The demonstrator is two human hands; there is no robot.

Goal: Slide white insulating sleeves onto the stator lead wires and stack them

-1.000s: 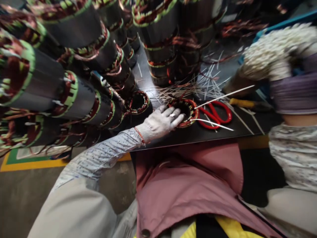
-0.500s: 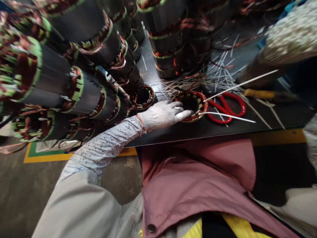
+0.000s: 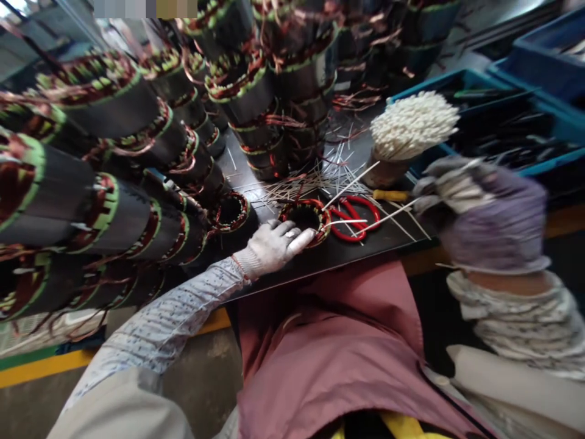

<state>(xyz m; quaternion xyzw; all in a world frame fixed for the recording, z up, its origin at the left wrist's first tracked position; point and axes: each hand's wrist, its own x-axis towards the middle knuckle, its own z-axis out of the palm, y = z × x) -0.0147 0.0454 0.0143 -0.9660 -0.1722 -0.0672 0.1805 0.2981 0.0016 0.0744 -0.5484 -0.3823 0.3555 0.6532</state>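
The dark tabletop (image 3: 350, 253) runs across in front of the person, its near edge slanting upward to the right. Tall stacks of dark cylinders (image 3: 132, 210) with green and copper ends crowd its left side and run back toward its far part. Beyond the right hand I see a blue bin (image 3: 564, 157) of dark pieces. That gloved right hand (image 3: 475, 210) is out past the near edge, blurred, its fingers seemingly pinched together on a thin white stick. The left hand (image 3: 269, 247), gloved too, lies over the wound core, fingers slightly apart and touching its rim; whether they grip I can't tell. A dense bundle of white sticks (image 3: 414, 125) stands upright behind. The wound core (image 3: 305, 214) sits upright just in from the near edge, two white sticks jutting from its right rim. Red scissor handles (image 3: 354, 213) lie just right of it, then a yellow handle (image 3: 390, 195). Loose white sticks (image 3: 297, 190) litter the surface behind, and the pinched stick (image 3: 386, 217) slants toward the scissor handles.
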